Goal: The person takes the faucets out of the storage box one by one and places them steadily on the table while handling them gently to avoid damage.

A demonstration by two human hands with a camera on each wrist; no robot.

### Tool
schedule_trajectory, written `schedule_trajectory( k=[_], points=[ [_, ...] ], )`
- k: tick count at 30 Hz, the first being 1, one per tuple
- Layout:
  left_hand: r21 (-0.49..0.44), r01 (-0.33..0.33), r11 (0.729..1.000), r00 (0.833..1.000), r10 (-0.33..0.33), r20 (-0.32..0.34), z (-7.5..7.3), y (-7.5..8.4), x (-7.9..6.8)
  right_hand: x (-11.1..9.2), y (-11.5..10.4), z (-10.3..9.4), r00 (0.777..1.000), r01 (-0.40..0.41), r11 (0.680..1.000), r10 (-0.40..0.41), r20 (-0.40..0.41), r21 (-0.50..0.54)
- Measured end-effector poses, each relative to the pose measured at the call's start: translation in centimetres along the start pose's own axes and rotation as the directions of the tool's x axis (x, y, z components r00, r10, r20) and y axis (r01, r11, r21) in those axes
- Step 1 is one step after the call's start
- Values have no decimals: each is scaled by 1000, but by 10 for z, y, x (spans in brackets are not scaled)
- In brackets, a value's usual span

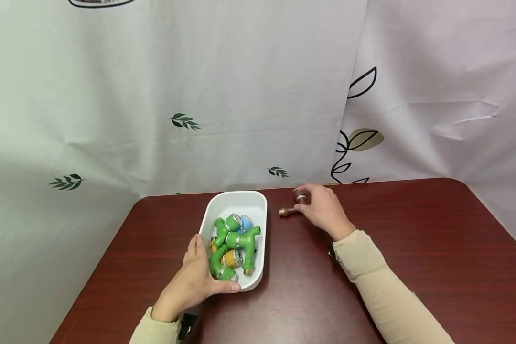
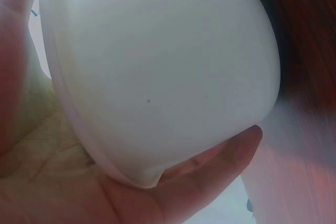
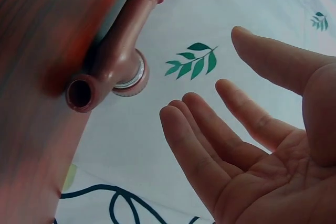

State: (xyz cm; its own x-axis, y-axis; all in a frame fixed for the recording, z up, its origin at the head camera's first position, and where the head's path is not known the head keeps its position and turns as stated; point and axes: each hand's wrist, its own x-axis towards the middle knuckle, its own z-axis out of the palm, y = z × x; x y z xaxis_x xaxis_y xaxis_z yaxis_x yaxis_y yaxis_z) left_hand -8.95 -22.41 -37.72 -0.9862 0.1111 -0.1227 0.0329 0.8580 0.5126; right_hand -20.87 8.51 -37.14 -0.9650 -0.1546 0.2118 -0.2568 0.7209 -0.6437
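The left hand (image 1: 193,277) grips the near left corner of a white tray (image 1: 230,203), its fingers along the outside of the left wall and its thumb across the near rim. The right hand (image 1: 325,208) is spread over a brown tap (image 3: 115,53) near the far edge of the surface (image 1: 327,306); the right wrist view shows a gap between the fingertips and the tap, so nothing is pinched there.

The brown tap lies on the surface, to the right of the tray's far end and apart from it, its brass end (image 1: 282,211) pointing left. Inside the tray are green taps (image 1: 248,246), a yellow tap (image 1: 231,258) and a blue tap (image 1: 246,221), piled loosely and partly hiding one another.

The step in hand seems to be at the brown tap, with the tray steadied on the other side. Whether the right hand is reaching for it or letting go cannot be told from this moment. If it is a reach, the next move calls for the thumb and fingers to close round the tap's body, while the left hand keeps the tray from sliding.
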Motion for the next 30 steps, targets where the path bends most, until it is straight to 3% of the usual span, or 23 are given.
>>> schedule_trajectory(
  k=[23, 30],
  points=[
    [1, 6, 1000, 1000, -6, -2, 0, 1, 0, -14, -30, 11, 986, 164, 986, -164, -25, -3],
    [-1, 14, 1000, 1000, -14, 0, -1, 1, 0, -19, -39, 15, 971, 237, 972, -237, -26, -4]
  ],
)
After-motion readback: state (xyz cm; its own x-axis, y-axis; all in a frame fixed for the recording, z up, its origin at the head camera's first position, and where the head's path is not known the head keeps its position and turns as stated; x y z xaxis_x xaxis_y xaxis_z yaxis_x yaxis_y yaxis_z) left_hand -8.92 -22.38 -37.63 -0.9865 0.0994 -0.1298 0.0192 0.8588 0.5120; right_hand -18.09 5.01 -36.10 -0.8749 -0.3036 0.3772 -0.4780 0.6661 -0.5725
